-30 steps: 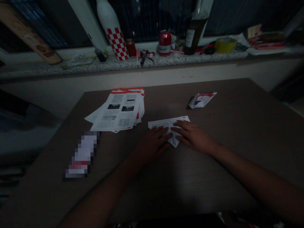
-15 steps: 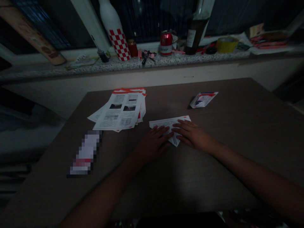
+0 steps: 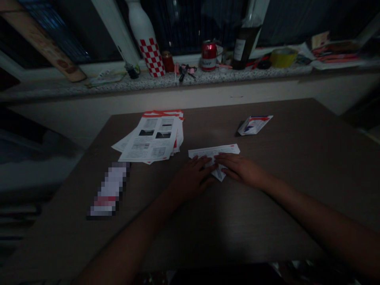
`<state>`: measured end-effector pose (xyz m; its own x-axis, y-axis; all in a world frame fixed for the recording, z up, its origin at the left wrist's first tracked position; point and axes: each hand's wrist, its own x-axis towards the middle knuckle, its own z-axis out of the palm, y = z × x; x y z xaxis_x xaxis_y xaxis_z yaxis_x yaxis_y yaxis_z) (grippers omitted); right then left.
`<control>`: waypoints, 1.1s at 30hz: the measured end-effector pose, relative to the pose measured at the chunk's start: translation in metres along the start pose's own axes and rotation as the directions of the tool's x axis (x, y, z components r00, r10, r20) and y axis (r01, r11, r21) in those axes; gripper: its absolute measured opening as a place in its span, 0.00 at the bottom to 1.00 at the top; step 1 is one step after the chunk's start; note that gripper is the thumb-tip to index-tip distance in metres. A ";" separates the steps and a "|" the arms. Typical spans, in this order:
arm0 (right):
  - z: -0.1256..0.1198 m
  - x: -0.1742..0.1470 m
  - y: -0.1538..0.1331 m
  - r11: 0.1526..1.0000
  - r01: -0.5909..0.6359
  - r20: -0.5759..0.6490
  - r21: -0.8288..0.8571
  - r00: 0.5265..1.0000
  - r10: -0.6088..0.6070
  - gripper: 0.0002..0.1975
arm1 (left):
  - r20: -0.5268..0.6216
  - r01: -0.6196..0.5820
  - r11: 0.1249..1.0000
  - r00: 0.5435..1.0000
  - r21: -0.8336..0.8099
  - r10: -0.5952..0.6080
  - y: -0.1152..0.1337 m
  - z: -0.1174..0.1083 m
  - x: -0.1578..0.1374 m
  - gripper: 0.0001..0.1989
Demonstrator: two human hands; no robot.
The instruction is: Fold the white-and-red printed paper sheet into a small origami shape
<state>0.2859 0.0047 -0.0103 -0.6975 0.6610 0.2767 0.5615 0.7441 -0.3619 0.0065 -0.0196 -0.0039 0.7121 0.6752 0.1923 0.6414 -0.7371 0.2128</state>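
Observation:
A folded sheet of printed paper (image 3: pixel 214 151) lies on the table, with a straight strip along its far side and a point toward me. My left hand (image 3: pixel 194 174) rests flat on its left part, fingers stretched out. From the right, my right hand (image 3: pixel 237 168) presses on the paper with extended fingers, its fingertips close to those of the left. Both hands are open and hide part of the sheet. Beyond them, to the right, stands a folded paper piece (image 3: pixel 255 125) with red and blue print.
A fanned stack of printed sheets (image 3: pixel 148 138) lies at the back left of the brown table (image 3: pixel 184 241). Nearer me is a pixelated phone (image 3: pixel 109 190). The windowsill (image 3: pixel 219 76) holds a checkered bottle (image 3: pixel 152 57), a red can (image 3: pixel 209 55), a dark bottle (image 3: pixel 240 47) and yellow tape (image 3: pixel 283 57).
My right hand's fingers have slid slightly toward me on the paper, uncovering more of its far strip. The left hand stays nearly in place. The view has shifted a little.

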 end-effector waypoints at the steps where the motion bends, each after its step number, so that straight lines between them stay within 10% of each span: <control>1: 0.000 0.000 0.001 1.000 0.001 -0.002 -0.001 1.000 -0.001 0.26 | -0.008 -0.006 1.000 1.000 0.010 0.006 0.000 0.000 0.001 0.26; 33: -0.004 0.004 0.004 1.000 0.027 0.004 0.005 1.000 -0.027 0.20 | 0.118 -0.101 0.994 0.987 -0.042 0.106 0.011 -0.021 -0.013 0.23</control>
<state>0.2870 0.0104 -0.0067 -0.7144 0.6402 0.2825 0.5401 0.7612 -0.3589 -0.0022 -0.0358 0.0164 0.8046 0.5855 0.0991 0.5536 -0.7999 0.2320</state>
